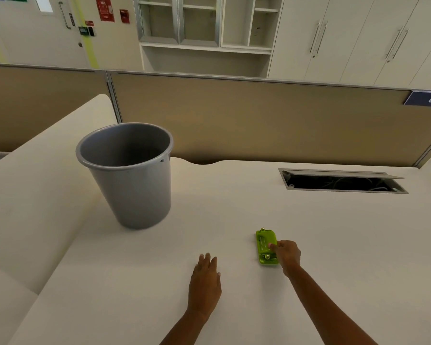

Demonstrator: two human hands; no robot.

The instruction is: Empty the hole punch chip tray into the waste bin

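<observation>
Your cream desk (pixel 234 220) carries an upright grey waste bin (pixel 132 180) at back left, a green hole punch (pixel 265 242) lying near the front, and your left hand (pixel 205 282) resting flat beside it.

One legible marking was recorded: the number "015" in white italic digits on a dark blue plate (pixel 426 98), which was fixed to the top rail of the tan partition (pixel 259 115) at the far right. A red notice (pixel 104 8) and smaller red (pixel 124 15) and dark signs (pixel 84 30) hung on the back wall beside the door, but their print was too small and blurred to read.
</observation>
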